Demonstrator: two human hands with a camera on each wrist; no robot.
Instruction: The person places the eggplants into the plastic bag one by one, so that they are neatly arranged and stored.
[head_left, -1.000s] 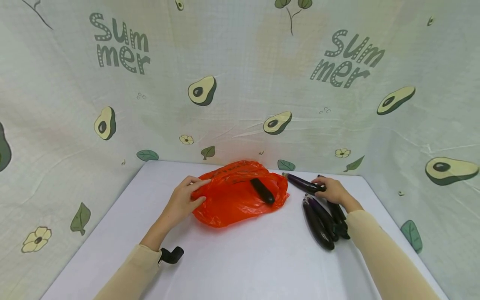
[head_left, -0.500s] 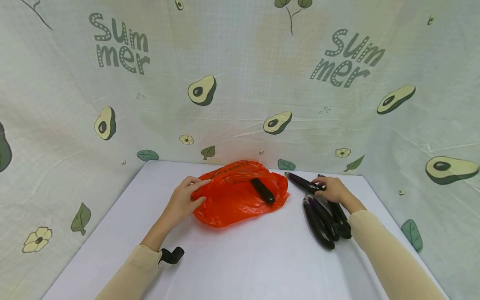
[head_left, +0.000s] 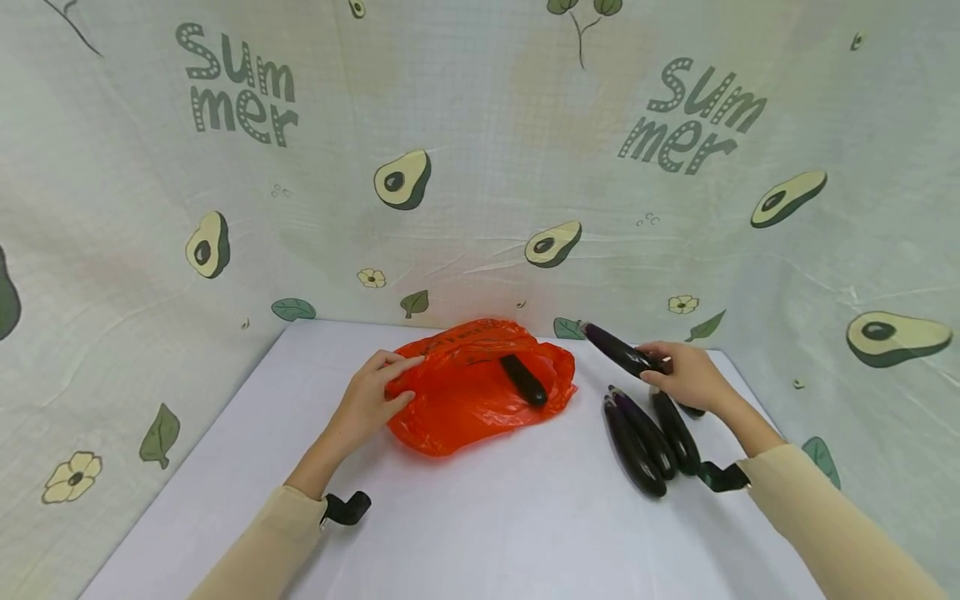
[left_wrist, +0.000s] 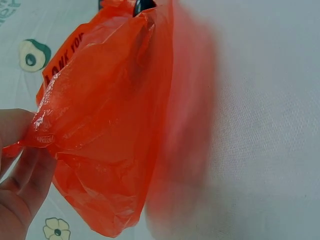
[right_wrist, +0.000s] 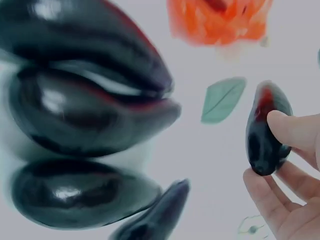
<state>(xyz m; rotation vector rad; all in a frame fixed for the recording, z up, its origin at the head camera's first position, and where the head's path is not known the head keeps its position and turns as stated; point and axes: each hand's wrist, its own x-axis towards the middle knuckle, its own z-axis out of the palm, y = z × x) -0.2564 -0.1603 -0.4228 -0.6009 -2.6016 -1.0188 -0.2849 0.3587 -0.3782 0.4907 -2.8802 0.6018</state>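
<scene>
An orange-red plastic bag lies with its mouth toward me, and one eggplant rests inside it. My left hand pinches the bag's left edge; thumb and fingers meet on the gathered plastic in the left wrist view. At the right, my right hand holds a dark purple eggplant by its thick end, stem end pointing up and left. In the right wrist view, thumb and fingers grip that eggplant, raised off the table.
Beside and below the right hand lie several more eggplants on the white table, one partly hidden behind the hand. A printed cloth with avocados stands around the back and sides. Each wrist wears a black camera mount.
My right hand has lifted the eggplant off the table and moved slightly right, uncovering the eggplants beneath it. My left hand and the bag have stayed in place.
</scene>
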